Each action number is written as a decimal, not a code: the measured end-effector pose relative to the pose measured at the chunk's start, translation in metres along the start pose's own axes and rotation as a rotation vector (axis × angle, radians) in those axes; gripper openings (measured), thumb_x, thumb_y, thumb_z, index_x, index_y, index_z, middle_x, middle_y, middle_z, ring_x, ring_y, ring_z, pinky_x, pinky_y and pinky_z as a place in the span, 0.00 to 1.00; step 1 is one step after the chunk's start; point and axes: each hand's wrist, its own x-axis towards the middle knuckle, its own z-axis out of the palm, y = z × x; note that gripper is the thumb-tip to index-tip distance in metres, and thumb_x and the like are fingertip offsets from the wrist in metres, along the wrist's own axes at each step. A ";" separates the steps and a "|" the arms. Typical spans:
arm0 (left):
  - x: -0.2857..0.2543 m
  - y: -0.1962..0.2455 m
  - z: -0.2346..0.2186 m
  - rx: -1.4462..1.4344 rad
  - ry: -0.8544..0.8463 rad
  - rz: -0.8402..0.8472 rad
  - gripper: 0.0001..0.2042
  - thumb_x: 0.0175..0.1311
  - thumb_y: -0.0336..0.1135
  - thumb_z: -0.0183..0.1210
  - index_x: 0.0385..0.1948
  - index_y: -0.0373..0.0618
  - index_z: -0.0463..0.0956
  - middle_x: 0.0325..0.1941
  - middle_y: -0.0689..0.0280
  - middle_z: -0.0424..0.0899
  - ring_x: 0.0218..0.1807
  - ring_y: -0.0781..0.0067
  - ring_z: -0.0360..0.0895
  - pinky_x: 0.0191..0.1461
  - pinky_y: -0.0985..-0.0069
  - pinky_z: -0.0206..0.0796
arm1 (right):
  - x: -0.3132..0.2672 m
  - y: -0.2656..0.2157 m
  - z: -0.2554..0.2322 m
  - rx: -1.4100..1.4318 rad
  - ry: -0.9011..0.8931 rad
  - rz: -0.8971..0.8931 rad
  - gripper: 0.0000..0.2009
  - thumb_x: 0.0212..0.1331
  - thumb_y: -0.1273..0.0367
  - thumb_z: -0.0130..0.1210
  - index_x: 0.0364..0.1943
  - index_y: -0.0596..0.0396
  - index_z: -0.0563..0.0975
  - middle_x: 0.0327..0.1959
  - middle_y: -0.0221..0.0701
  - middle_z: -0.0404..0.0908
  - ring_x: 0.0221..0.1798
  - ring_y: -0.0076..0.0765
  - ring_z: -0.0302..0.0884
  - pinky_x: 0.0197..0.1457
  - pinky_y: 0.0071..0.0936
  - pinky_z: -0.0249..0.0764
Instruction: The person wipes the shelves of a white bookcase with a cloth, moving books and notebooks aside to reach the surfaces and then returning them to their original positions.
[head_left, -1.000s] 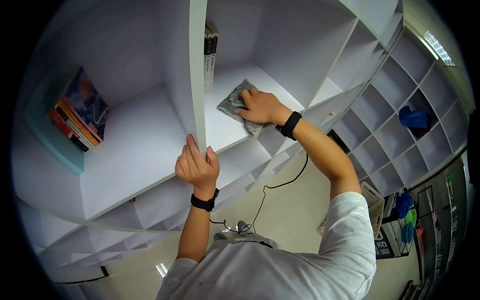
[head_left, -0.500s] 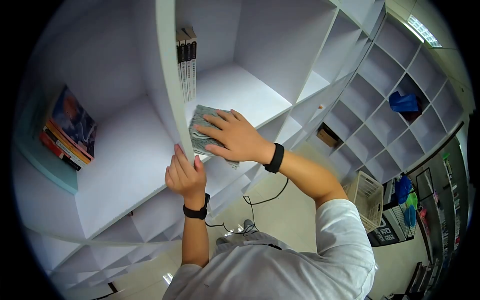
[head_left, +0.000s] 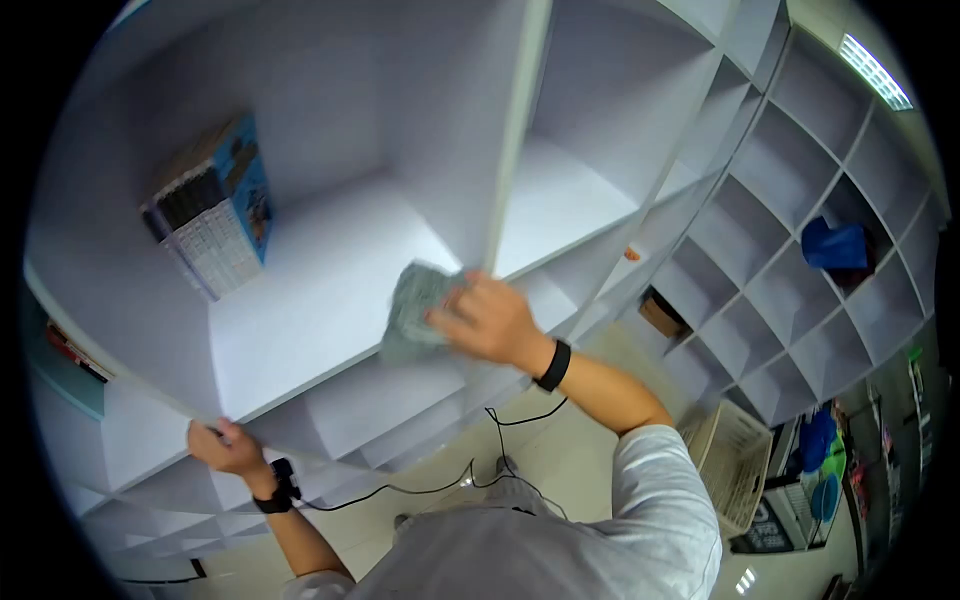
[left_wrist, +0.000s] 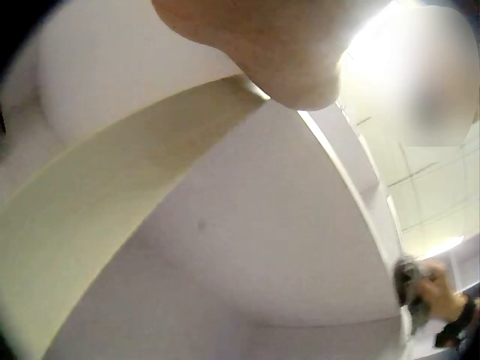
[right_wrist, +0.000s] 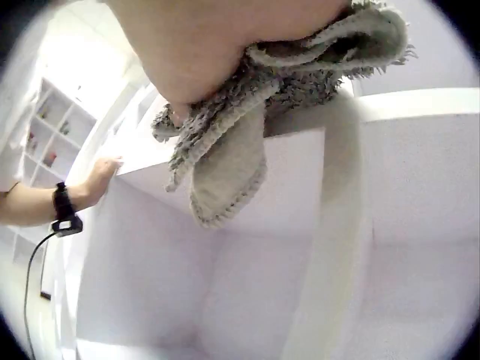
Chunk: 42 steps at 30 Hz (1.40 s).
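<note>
Grey cloth [head_left: 408, 305]: bunched at the front edge of the white shelf [head_left: 330, 265], mid-frame in the head view; in the right wrist view, upper centre, a hemmed fold droops over that edge.
Right hand [head_left: 490, 318]: grip closed on the cloth, fingers bent, beside the lower end of the upright divider [head_left: 515, 130]; somewhat blurred.
Left hand [head_left: 228, 447]: lower left of the head view, touching the shelving's front edge; how far its grip is closed I cannot tell.
Wristbands: black, one on the left wrist [head_left: 278, 487], one on the right [head_left: 553, 365]; a dark cable [head_left: 390, 488] runs from the left one.
Books [head_left: 215, 215]: an upright row, upper left, pale spines outward, blue cover facing the shelf's bare part.
Crate [head_left: 735, 470]: beige, slatted, lower right.
Blue object [head_left: 838, 245]: in a far compartment, right of frame.
</note>
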 end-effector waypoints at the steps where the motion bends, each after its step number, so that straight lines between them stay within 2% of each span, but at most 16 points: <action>1: 0.011 0.023 0.004 0.016 0.009 -0.003 0.14 0.68 0.38 0.54 0.45 0.34 0.77 0.45 0.52 0.80 0.48 0.48 0.73 0.55 0.59 0.64 | -0.004 0.010 -0.001 0.029 0.074 -0.142 0.12 0.52 0.60 0.64 0.40 0.45 0.82 0.32 0.28 0.76 0.36 0.34 0.76 0.50 0.36 0.77; 3: 0.041 0.066 -0.015 0.077 0.181 -0.196 0.19 0.68 0.39 0.54 0.55 0.33 0.73 0.54 0.52 0.79 0.53 0.48 0.73 0.59 0.59 0.63 | -0.023 0.016 -0.010 0.036 0.142 -0.180 0.12 0.50 0.64 0.64 0.41 0.44 0.82 0.33 0.27 0.76 0.38 0.33 0.78 0.50 0.36 0.79; 7: 0.034 0.128 -0.004 0.184 0.277 -0.114 0.22 0.67 0.38 0.55 0.58 0.32 0.70 0.60 0.51 0.76 0.58 0.49 0.73 0.62 0.57 0.62 | -0.059 0.076 -0.035 0.096 0.362 -0.209 0.14 0.49 0.67 0.64 0.43 0.44 0.82 0.41 0.31 0.81 0.44 0.37 0.80 0.55 0.42 0.77; 9: 0.026 0.173 0.005 -0.051 0.084 0.038 0.21 0.66 0.37 0.56 0.55 0.32 0.72 0.58 0.50 0.77 0.60 0.48 0.72 0.64 0.56 0.62 | -0.071 0.108 -0.038 -0.019 0.456 -0.086 0.15 0.52 0.63 0.64 0.45 0.44 0.82 0.43 0.34 0.82 0.49 0.40 0.81 0.58 0.43 0.75; 12: 0.023 0.235 0.025 -0.272 -0.159 0.057 0.18 0.63 0.34 0.57 0.52 0.35 0.75 0.54 0.52 0.80 0.59 0.47 0.74 0.64 0.57 0.62 | -0.051 0.120 -0.015 0.189 0.292 0.408 0.20 0.59 0.56 0.59 0.52 0.49 0.82 0.51 0.38 0.81 0.57 0.50 0.76 0.64 0.54 0.68; 18: 0.052 0.360 0.066 -0.478 -0.281 -0.004 0.26 0.54 0.35 0.61 0.57 0.36 0.74 0.50 0.53 0.82 0.51 0.50 0.79 0.56 0.63 0.67 | -0.033 0.107 -0.023 0.061 -0.193 0.312 0.23 0.63 0.49 0.53 0.57 0.43 0.80 0.63 0.34 0.76 0.69 0.52 0.65 0.72 0.64 0.52; 20: 0.058 0.383 0.072 -0.520 -0.268 -0.148 0.26 0.55 0.36 0.63 0.56 0.36 0.73 0.40 0.52 0.85 0.37 0.52 0.82 0.41 0.66 0.72 | -0.043 0.128 -0.027 0.043 -0.260 0.360 0.23 0.63 0.48 0.51 0.58 0.38 0.79 0.64 0.32 0.75 0.70 0.51 0.64 0.72 0.65 0.52; 24: 0.062 0.388 0.079 -0.296 -0.365 -0.183 0.27 0.50 0.33 0.64 0.56 0.37 0.73 0.22 0.59 0.81 0.23 0.55 0.79 0.26 0.65 0.68 | -0.081 0.208 -0.037 -0.164 -0.406 0.512 0.22 0.66 0.46 0.49 0.61 0.29 0.76 0.65 0.28 0.74 0.66 0.52 0.68 0.61 0.58 0.66; 27: 0.058 0.386 0.081 -0.298 -0.345 -0.135 0.27 0.50 0.32 0.63 0.56 0.37 0.73 0.22 0.59 0.81 0.23 0.55 0.79 0.26 0.65 0.68 | -0.096 0.251 -0.062 -0.448 -0.554 0.640 0.19 0.68 0.49 0.48 0.59 0.30 0.78 0.62 0.24 0.78 0.49 0.44 0.73 0.48 0.41 0.69; 30: 0.057 0.386 0.082 -0.286 -0.360 -0.136 0.26 0.51 0.31 0.62 0.56 0.37 0.74 0.21 0.60 0.80 0.22 0.55 0.78 0.26 0.64 0.67 | -0.097 0.275 -0.068 -0.315 -0.591 0.643 0.16 0.67 0.56 0.51 0.57 0.29 0.80 0.59 0.25 0.79 0.47 0.41 0.73 0.48 0.34 0.69; 32: 0.055 0.386 0.081 -0.256 -0.361 -0.125 0.27 0.51 0.32 0.62 0.57 0.37 0.73 0.21 0.60 0.80 0.22 0.55 0.77 0.26 0.64 0.67 | -0.096 0.280 -0.066 -0.536 -0.533 0.435 0.14 0.60 0.64 0.54 0.49 0.37 0.83 0.44 0.26 0.80 0.45 0.37 0.72 0.46 0.32 0.70; 33: 0.054 0.385 0.082 -0.262 -0.341 -0.121 0.26 0.51 0.32 0.62 0.57 0.38 0.73 0.21 0.60 0.80 0.22 0.54 0.77 0.26 0.63 0.67 | -0.091 0.285 -0.066 -0.534 -0.537 0.440 0.14 0.60 0.64 0.54 0.49 0.37 0.83 0.44 0.26 0.80 0.45 0.37 0.72 0.46 0.32 0.70; 36: 0.052 0.386 0.083 -0.249 -0.319 -0.124 0.26 0.53 0.34 0.62 0.57 0.39 0.73 0.19 0.61 0.79 0.21 0.54 0.77 0.25 0.63 0.66 | -0.067 0.308 -0.079 -0.864 -0.603 -0.013 0.09 0.54 0.68 0.56 0.37 0.50 0.83 0.41 0.29 0.76 0.49 0.35 0.71 0.49 0.29 0.67; 38: 0.051 0.387 0.085 -0.238 -0.314 -0.122 0.26 0.53 0.35 0.62 0.57 0.39 0.73 0.18 0.61 0.79 0.21 0.54 0.77 0.25 0.63 0.66 | -0.040 0.329 -0.096 -1.021 -0.398 -0.051 0.13 0.54 0.67 0.55 0.45 0.46 0.81 0.46 0.29 0.76 0.45 0.35 0.71 0.45 0.28 0.67; 40: 0.046 0.386 0.086 -0.195 -0.297 -0.139 0.24 0.56 0.39 0.62 0.56 0.42 0.75 0.17 0.61 0.78 0.20 0.53 0.77 0.25 0.62 0.66 | -0.003 0.341 -0.116 -1.098 -0.078 -0.015 0.10 0.52 0.67 0.56 0.38 0.49 0.81 0.44 0.31 0.76 0.49 0.37 0.70 0.48 0.29 0.66; 42: 0.043 0.385 0.086 -0.167 -0.314 -0.171 0.23 0.57 0.41 0.62 0.54 0.43 0.76 0.17 0.60 0.79 0.20 0.53 0.77 0.25 0.61 0.66 | 0.030 0.352 -0.119 -1.031 0.049 0.195 0.14 0.52 0.68 0.58 0.46 0.48 0.79 0.50 0.35 0.75 0.51 0.41 0.70 0.51 0.35 0.66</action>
